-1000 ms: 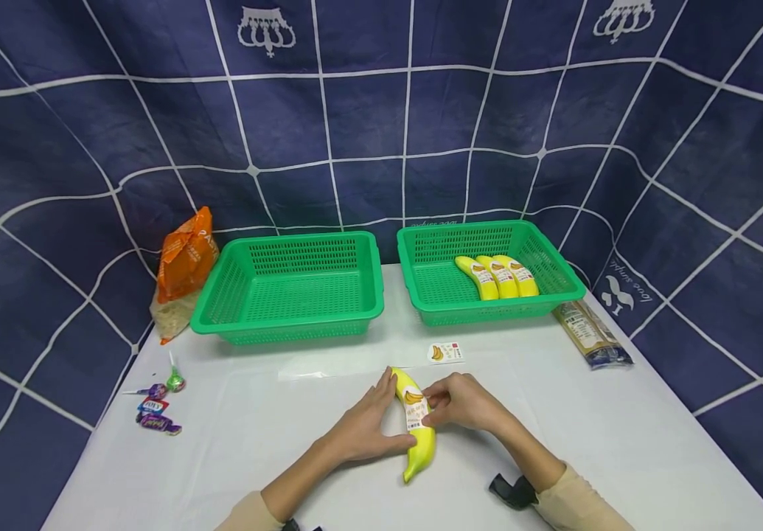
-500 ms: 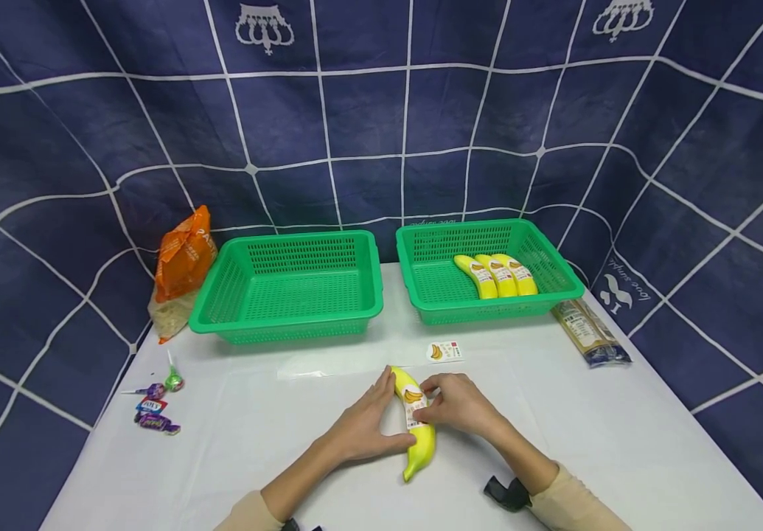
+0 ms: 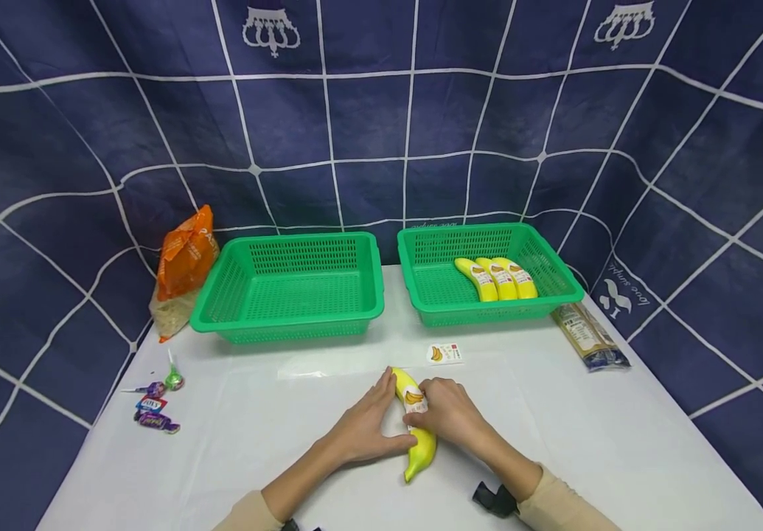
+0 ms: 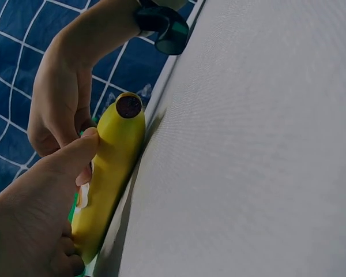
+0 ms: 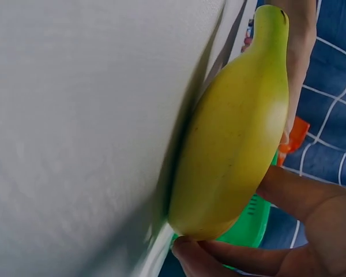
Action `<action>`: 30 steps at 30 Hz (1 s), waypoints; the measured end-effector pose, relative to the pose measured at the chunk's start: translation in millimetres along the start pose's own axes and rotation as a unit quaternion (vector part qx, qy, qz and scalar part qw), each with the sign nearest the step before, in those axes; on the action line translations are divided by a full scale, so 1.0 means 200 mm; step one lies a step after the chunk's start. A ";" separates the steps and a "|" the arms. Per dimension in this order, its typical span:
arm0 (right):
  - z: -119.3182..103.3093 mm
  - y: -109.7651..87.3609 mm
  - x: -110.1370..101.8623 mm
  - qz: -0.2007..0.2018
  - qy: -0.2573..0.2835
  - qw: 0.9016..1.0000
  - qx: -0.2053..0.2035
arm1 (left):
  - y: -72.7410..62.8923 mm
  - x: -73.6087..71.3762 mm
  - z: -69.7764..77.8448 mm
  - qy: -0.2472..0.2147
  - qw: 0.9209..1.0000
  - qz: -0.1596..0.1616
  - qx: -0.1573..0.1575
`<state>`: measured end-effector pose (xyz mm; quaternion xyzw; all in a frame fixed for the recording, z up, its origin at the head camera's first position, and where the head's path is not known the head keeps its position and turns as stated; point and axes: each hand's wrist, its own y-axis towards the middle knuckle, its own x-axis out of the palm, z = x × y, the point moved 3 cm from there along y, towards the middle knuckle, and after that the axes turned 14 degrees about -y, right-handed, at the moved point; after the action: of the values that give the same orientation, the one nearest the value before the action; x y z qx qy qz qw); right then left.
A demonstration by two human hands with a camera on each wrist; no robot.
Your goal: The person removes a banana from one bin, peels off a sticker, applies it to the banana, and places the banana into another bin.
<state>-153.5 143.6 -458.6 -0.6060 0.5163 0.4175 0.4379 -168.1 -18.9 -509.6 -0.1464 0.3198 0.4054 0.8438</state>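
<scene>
A yellow banana point(image 3: 422, 451) lies lengthwise on the table in front of me. On its upper face is a white label point(image 3: 415, 402) with a banana picture, partly covered by the right thumb. My left hand point(image 3: 364, 428) holds the banana from the left, fingers at its far end and thumb toward the near end. From the right, my right hand point(image 3: 453, 414) grips it, thumb pressing over the label and fingers along the side. The left wrist view shows the dark round end of the banana point(image 4: 118, 138) and the label's white edge point(image 4: 85, 195) beneath the fingers.
Behind stand two green baskets: the left basket point(image 3: 288, 327) and the right basket point(image 3: 487, 316), which holds three labelled bananas point(image 3: 502, 282). A loose banana label point(image 3: 444, 354) lies ahead. Candies point(image 3: 155, 421) and an orange bag point(image 3: 185, 258) are left, a flat packet point(image 3: 590, 338) right.
My right hand has shifted left and closer over the banana, its thumb moving across the label to cover more of it. The left hand and the banana stay in place.
</scene>
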 end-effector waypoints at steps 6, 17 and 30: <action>0.01 -0.02 0.01 0.007 -0.002 1.000 0.001 | 0.00 0.00 0.00 -0.002 1.000 -0.012 -0.012; 0.01 -0.02 0.01 0.030 0.006 0.999 -0.019 | 0.10 -0.14 0.06 -0.020 1.000 0.016 -0.013; 0.01 -0.02 0.01 0.036 -0.011 0.999 -0.016 | 0.49 -0.34 0.23 -0.019 0.993 0.115 0.020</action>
<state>-148.9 145.7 -460.4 -0.5894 0.5261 0.4482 0.4182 -257.4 24.8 -429.1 -0.0838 0.3267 0.4957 0.8003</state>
